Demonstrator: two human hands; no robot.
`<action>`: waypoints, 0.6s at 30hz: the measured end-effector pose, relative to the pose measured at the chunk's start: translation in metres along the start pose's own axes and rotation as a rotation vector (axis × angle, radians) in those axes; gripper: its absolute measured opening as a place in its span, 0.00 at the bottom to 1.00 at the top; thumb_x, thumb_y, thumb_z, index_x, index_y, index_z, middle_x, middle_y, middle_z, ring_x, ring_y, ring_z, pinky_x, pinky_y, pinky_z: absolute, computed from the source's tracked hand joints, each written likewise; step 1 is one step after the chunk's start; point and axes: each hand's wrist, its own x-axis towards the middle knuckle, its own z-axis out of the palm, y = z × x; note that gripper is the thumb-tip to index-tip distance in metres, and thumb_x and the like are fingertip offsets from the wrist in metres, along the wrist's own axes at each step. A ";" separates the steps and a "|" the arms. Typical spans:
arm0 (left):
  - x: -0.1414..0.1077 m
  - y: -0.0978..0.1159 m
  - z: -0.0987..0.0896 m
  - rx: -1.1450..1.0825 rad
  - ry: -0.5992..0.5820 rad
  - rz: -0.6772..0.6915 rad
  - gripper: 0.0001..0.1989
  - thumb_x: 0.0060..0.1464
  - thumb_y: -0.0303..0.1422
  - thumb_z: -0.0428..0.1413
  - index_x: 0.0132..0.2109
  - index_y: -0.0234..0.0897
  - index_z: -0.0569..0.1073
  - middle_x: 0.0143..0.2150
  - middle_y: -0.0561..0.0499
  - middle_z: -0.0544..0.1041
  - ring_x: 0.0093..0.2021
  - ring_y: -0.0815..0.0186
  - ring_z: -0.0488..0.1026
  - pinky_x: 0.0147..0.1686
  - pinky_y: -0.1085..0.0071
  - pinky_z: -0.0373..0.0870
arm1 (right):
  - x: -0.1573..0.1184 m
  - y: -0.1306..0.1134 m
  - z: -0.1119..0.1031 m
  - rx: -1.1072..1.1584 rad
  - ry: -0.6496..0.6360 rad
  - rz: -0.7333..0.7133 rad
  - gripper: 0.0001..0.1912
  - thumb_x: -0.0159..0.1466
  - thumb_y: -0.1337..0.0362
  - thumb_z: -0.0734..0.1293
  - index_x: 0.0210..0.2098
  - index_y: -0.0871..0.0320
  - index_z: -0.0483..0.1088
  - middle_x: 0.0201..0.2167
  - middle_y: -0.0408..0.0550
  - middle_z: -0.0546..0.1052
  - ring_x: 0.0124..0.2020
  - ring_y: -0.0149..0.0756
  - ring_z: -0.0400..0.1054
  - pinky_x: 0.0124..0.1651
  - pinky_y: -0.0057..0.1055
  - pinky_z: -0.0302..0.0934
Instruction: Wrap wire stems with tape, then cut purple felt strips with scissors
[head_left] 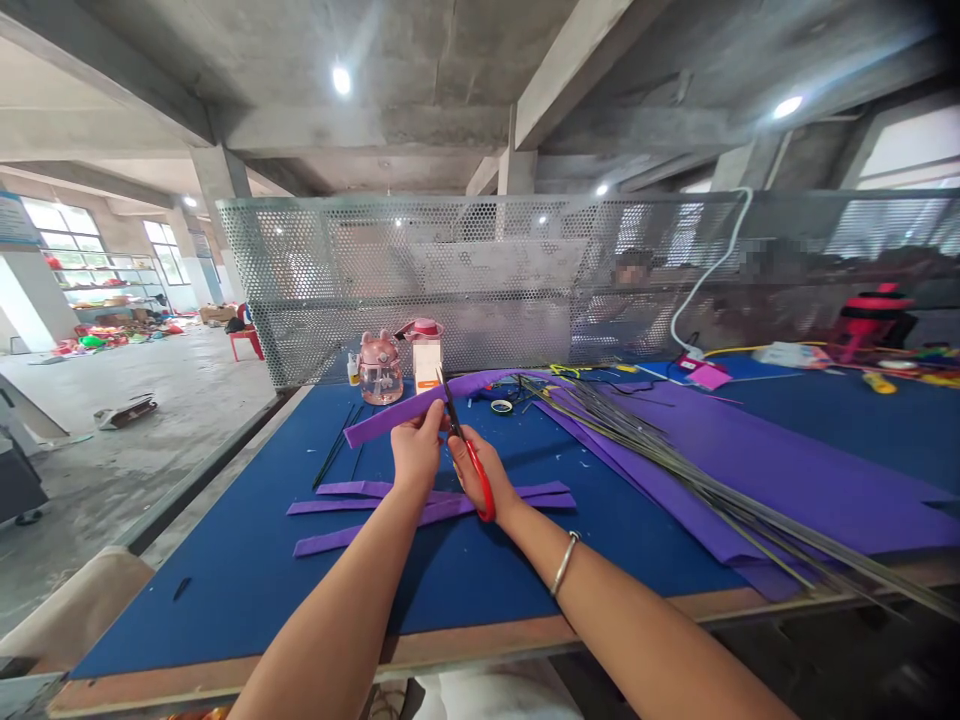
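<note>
In the head view my left hand (417, 447) pinches a long purple strip (379, 420) of cloth-like or paper-like sheet, held up above the table. My right hand (480, 470) grips red-handled scissors (480, 482), whose dark blades point up and cross the strip close to my left fingertips. Whether the blades are parted I cannot tell. Below my hands lie several cut purple strips (330, 541), some crossing one another. The strip's far end trails right toward a bundle of thin grey-green stems (675, 455).
Large purple sheets (720, 430) cover the right of the blue table (247, 590). A pink bottle (381, 370), a tape roll (501, 407) and dark thin rods (334, 450) lie farther back. A perforated metal screen (405, 270) closes the far edge; people sit behind it.
</note>
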 end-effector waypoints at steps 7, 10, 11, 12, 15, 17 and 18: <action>0.002 -0.004 -0.002 -0.012 -0.014 -0.008 0.20 0.44 0.46 0.58 0.29 0.30 0.76 0.24 0.49 0.74 0.26 0.68 0.70 0.22 0.76 0.63 | 0.000 -0.003 -0.002 -0.027 0.020 0.000 0.22 0.63 0.45 0.58 0.40 0.58 0.66 0.17 0.38 0.59 0.18 0.29 0.51 0.19 0.26 0.47; 0.002 -0.005 -0.003 -0.014 -0.012 0.001 0.19 0.44 0.46 0.58 0.28 0.30 0.76 0.24 0.48 0.74 0.26 0.68 0.70 0.22 0.76 0.63 | 0.001 0.000 -0.002 -0.018 0.024 0.005 0.20 0.63 0.45 0.58 0.37 0.57 0.65 0.17 0.38 0.58 0.18 0.29 0.50 0.19 0.26 0.46; 0.002 -0.004 -0.003 -0.010 -0.013 0.002 0.19 0.44 0.46 0.58 0.28 0.30 0.76 0.24 0.48 0.74 0.26 0.68 0.70 0.22 0.76 0.63 | 0.001 0.001 -0.002 -0.014 0.022 0.006 0.20 0.63 0.45 0.58 0.36 0.56 0.64 0.17 0.38 0.57 0.18 0.29 0.50 0.19 0.26 0.46; 0.002 -0.004 -0.003 -0.005 -0.013 -0.001 0.19 0.44 0.46 0.59 0.28 0.30 0.76 0.24 0.48 0.74 0.26 0.68 0.70 0.22 0.76 0.63 | 0.002 0.002 -0.002 -0.009 0.019 0.007 0.20 0.63 0.45 0.58 0.36 0.56 0.64 0.17 0.38 0.57 0.18 0.29 0.50 0.19 0.26 0.46; 0.001 -0.002 -0.003 0.017 -0.007 -0.014 0.19 0.44 0.46 0.59 0.28 0.30 0.76 0.24 0.48 0.75 0.27 0.68 0.71 0.23 0.76 0.63 | 0.002 0.005 -0.004 0.021 0.008 0.012 0.20 0.62 0.45 0.58 0.36 0.56 0.64 0.18 0.38 0.58 0.18 0.29 0.50 0.20 0.26 0.47; 0.000 -0.001 -0.003 0.031 -0.001 -0.016 0.19 0.44 0.46 0.59 0.29 0.30 0.76 0.24 0.48 0.75 0.27 0.67 0.71 0.23 0.75 0.63 | 0.003 0.006 -0.004 0.054 0.001 0.020 0.21 0.62 0.44 0.59 0.36 0.56 0.64 0.18 0.38 0.59 0.18 0.29 0.51 0.20 0.26 0.47; 0.000 0.000 -0.002 0.036 0.001 -0.016 0.19 0.44 0.46 0.59 0.29 0.30 0.76 0.24 0.48 0.75 0.27 0.67 0.72 0.23 0.75 0.63 | 0.003 0.006 -0.005 0.073 -0.008 0.028 0.21 0.61 0.44 0.59 0.36 0.56 0.64 0.18 0.38 0.59 0.18 0.29 0.51 0.19 0.25 0.47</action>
